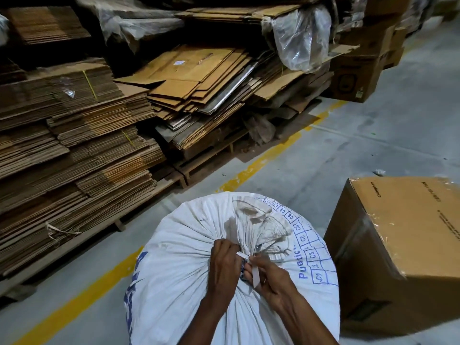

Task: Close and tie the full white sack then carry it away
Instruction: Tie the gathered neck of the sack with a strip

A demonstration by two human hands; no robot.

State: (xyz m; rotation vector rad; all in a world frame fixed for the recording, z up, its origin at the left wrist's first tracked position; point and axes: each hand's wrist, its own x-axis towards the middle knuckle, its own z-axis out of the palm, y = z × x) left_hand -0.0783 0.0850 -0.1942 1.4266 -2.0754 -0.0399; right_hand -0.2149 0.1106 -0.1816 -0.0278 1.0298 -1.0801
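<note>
Flattened cardboard (74, 135) stacked on pallets (174, 178) at far left, behind a yellow line (82, 295) on the grey floor (348, 145). Full white sack (179, 275) upright at bottom centre, mouth gathered into a bunched neck. Left hand (224, 262) clenched on the neck, pinching 1 end of a white strip (245, 256). Right hand (267, 277) just beside, fingers closed on the strip's hanging tail. Taped box (403, 245) near the sack at right.
</note>
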